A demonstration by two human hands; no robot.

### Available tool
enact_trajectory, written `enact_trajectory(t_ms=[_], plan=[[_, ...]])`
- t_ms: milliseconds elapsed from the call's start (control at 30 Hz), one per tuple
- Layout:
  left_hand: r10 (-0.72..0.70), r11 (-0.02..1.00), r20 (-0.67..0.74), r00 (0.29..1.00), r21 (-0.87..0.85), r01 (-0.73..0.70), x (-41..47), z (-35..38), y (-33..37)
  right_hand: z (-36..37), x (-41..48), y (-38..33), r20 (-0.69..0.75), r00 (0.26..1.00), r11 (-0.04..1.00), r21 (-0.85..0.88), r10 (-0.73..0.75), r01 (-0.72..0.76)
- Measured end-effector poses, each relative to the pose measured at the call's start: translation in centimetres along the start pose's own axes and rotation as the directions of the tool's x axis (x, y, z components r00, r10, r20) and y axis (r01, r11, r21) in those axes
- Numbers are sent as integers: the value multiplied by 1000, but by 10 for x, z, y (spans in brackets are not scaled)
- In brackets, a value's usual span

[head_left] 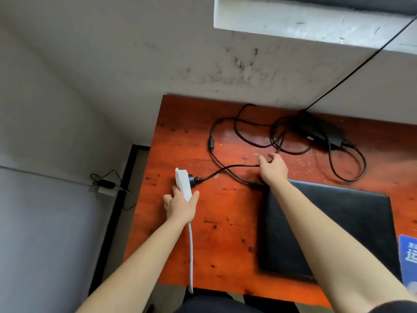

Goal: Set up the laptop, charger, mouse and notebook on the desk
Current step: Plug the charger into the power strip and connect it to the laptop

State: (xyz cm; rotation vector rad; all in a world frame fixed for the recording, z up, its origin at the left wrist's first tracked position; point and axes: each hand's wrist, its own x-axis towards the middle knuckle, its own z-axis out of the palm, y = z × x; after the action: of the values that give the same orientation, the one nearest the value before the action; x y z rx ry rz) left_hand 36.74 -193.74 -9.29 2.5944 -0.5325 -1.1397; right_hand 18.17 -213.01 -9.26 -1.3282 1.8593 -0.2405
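A closed black laptop (334,229) lies flat on the red-brown wooden desk (225,233), partly under my right forearm. My left hand (180,205) grips a white power strip (183,182) near the desk's left side, and the charger's black plug (193,178) sits in the strip. From the plug the black charger cable (228,169) loops back to the black power brick (320,131) at the far edge. My right hand (273,169) rests on the cable just beyond the laptop's far left corner, fingers curled around it. A blue notebook (409,260) shows at the right edge.
A grey scuffed wall stands directly behind the desk, with a white ledge (316,21) above. A thin black wire (361,64) runs from the wall's upper right down to the desk. On the floor at the left lie a small adapter and wires (103,185).
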Motion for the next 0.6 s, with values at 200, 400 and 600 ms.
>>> enact_trajectory(t_ms=[200,400,600], plan=[[76,997,-106,992,-2,-76,-14,-39,26,-49,-16,-23,65,982,957,-219,-179,189],[347,914,-473,810,-22,-404,-65,-95,82,-117,-34,-61,10,841,821,-211,-541,530],[418,882,-690,590,153,-446,-155,-84,81,-151,-65,-60,36,602,588,-172,-798,790]])
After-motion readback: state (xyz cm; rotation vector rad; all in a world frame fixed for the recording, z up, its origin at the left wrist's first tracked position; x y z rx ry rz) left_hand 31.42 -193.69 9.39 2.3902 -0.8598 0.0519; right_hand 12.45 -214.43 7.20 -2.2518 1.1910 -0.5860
